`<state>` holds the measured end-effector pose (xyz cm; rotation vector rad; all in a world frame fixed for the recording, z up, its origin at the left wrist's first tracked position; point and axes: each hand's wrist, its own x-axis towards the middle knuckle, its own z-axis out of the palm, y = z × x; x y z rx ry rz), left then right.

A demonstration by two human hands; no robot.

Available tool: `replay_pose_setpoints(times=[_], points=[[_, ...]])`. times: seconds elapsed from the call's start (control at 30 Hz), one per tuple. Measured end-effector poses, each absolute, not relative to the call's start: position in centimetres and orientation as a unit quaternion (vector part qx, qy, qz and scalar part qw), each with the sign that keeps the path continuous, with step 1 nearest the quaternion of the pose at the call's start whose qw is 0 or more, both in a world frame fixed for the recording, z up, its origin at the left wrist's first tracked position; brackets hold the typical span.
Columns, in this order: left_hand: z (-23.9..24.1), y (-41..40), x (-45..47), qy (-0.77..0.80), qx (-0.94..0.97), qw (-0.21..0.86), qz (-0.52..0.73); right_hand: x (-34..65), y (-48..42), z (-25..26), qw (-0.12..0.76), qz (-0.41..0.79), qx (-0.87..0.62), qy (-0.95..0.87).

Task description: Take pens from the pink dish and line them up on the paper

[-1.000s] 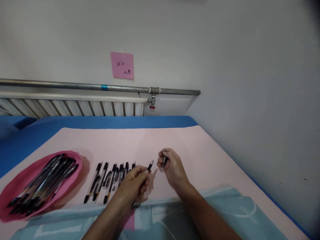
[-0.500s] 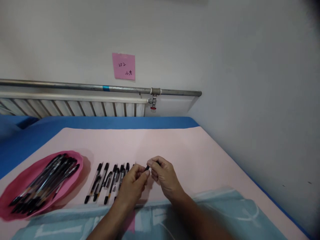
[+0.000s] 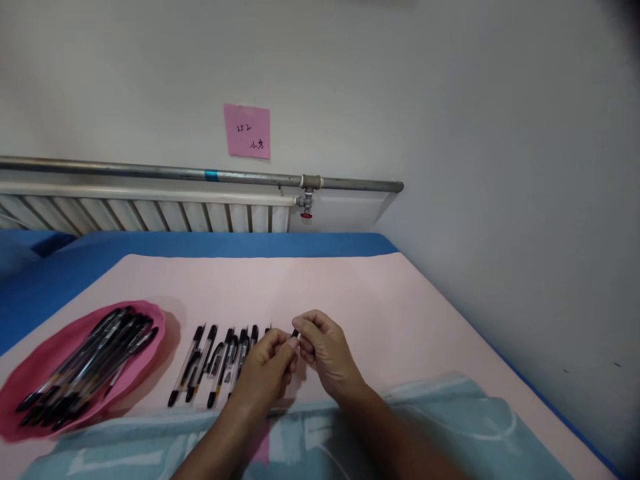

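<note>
My left hand (image 3: 269, 368) is closed in a pinch, and a short black piece of a gel pen (image 3: 295, 333) shows between its fingertips and those of my right hand. The rest of that pen is hidden by the fingers. My right hand (image 3: 326, 352) pinches the upper end of the same black piece, its fingers curled. Just left of my left hand, several gel pens (image 3: 200, 367) with clear barrels and black ends lie side by side, some caps (image 3: 216, 358) loose among them. My left hand covers part of this row.
A pink scalloped tray (image 3: 159, 327) holding a heap of capped pens (image 3: 95, 367) stands at the left on the pale pink tabletop (image 3: 320, 280). Light blue cloth (image 3: 450, 413) covers the near edge. A wall (image 3: 525, 233) rises at the right, and a radiator (image 3: 215, 217) with a pipe runs behind.
Both hands stay nearly in place. My right fingers have shifted slightly, and a dark bit that showed behind them is now out of sight. The pens and tray have not moved.
</note>
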<state>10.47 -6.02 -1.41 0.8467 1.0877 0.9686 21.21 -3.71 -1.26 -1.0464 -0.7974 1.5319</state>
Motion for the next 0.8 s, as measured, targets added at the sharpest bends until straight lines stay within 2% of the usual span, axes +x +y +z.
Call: replay_pose_setpoints(times=[0.23, 0.47, 0.63, 0.8], points=[[-1.48, -6.08, 10.33, 0.482, 0.358, 0.677, 0.426, 21.48, -3.61, -1.03, 0.500, 0.682, -0.402, -0.353], [-1.50, -6.07, 10.36, 0.499, 0.405, 0.632, 0.433, 21.33, -3.73, -1.33, 0.527, 0.658, -0.417, -0.339], [-1.31, -5.87, 10.29, 0.504, 0.375, 0.657, 0.418, 21.48, -3.67, -1.02, 0.488, 0.707, -0.382, -0.341], [-0.98, -5.96, 10.37, 0.514, 0.399, 0.630, 0.425, 21.25, -3.73, -1.29, 0.519, 0.675, -0.413, -0.323]])
